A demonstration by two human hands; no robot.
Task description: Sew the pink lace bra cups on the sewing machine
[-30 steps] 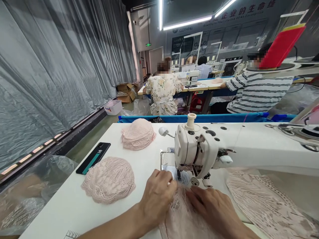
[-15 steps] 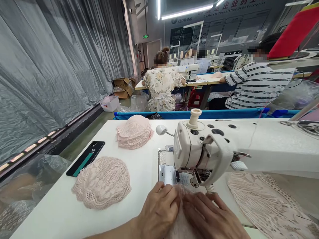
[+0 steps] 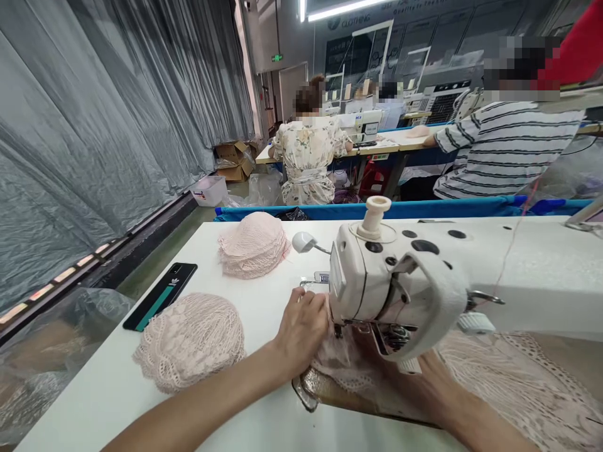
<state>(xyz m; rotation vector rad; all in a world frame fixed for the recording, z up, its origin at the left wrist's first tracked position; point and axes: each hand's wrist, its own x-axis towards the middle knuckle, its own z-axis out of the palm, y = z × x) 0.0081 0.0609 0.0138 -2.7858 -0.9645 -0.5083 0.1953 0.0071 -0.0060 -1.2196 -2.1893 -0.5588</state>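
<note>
A white sewing machine (image 3: 362, 270) stands before me, and a piece of pale pink lace fabric (image 3: 346, 367) lies beneath its needle area. My left hand (image 3: 301, 326) is left of the machine head, its fingers bent and closed on the lace's far edge. To the right, my right hand (image 3: 424, 370) reaches under the machine head beside the same lace. The machine's guard and shadow hide its fingers, so their grip is unclear. Left of my left forearm sits a lace cup (image 3: 193, 339). Farther back is a stack of pink lace cups (image 3: 254, 245).
A dark phone (image 3: 160, 295) with a green stripe lies at the table's left edge. More lace fabric (image 3: 527, 370) spreads under the machine arm at right. A thread spool holder (image 3: 377, 213) tops the machine. Beyond a blue cloth edge (image 3: 409, 208), co-workers sit at other machines.
Both hands have moved forward from the near side of the needle, carrying the lace under the machine head. My left hand is now beside the head; my right has gone partly behind the guard.
</note>
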